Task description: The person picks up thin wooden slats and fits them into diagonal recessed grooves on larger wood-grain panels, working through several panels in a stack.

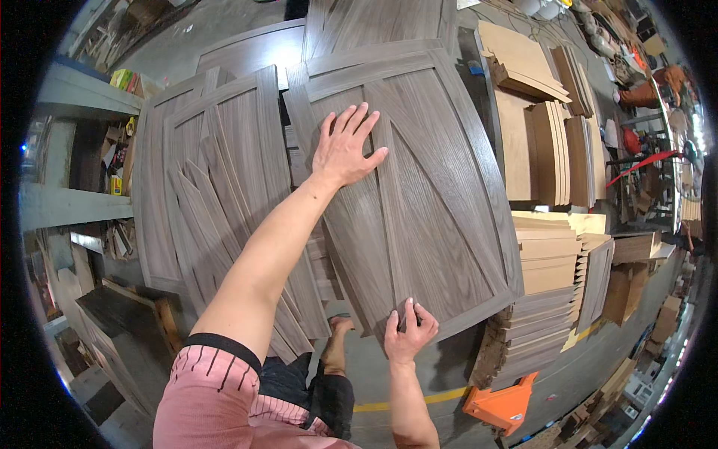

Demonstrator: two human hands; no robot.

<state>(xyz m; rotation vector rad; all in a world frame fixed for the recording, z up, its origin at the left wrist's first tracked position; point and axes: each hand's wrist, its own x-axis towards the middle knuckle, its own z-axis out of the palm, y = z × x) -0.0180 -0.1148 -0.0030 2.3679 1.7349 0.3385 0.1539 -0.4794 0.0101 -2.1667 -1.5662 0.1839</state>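
Bright, even light falls from overhead, with no hard glare on the grey-brown wood panel point(419, 194). Soft shadows sit under the panel's lower edge and on the concrete floor point(449, 367). The fisheye bends straight edges strongly toward the rim — a black border rings the view. The centre is sharp; the cluttered far right edge smears, with small blown-out highlights there.
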